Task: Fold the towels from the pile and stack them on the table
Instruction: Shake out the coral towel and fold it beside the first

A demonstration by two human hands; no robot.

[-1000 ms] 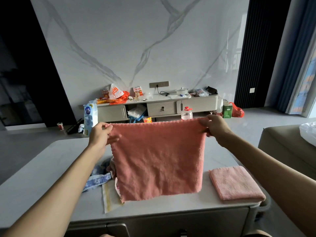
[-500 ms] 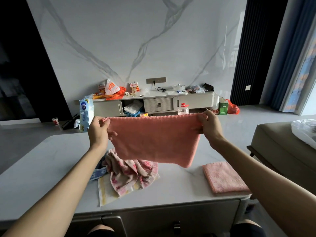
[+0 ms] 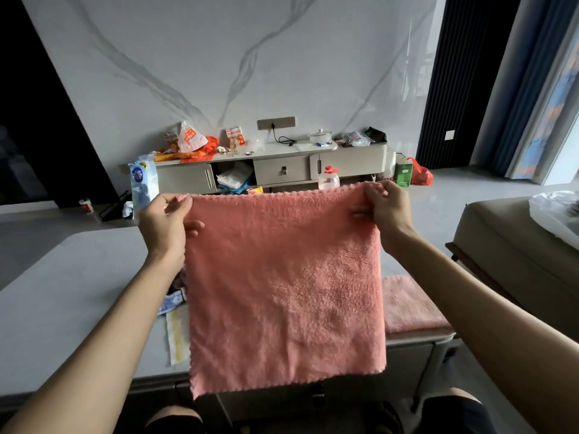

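A salmon-pink towel point(image 3: 285, 286) hangs spread out flat in the air above the grey table point(image 3: 69, 292). My left hand point(image 3: 166, 220) pinches its top left corner and my right hand point(image 3: 387, 208) pinches its top right corner. Its lower edge falls below the table's front edge. A folded pink towel point(image 3: 410, 305) lies on the table's right end, partly covered by the hanging one. The pile is mostly hidden behind the towel; only a blue patterned cloth point(image 3: 170, 303) and a pale yellow cloth point(image 3: 177, 336) show at its left.
A low TV cabinet point(image 3: 282, 167) cluttered with bags and boxes stands against the marble wall beyond the table. A tissue pack point(image 3: 142, 186) leans by its left end. A sofa point(image 3: 513, 252) with a plastic bag on it stands to the right.
The towel's lower half swung up half a second ago, showing the floral towel in the pile. It has dropped back and hangs full length, hiding the pile. Both hands still hold the top corners.
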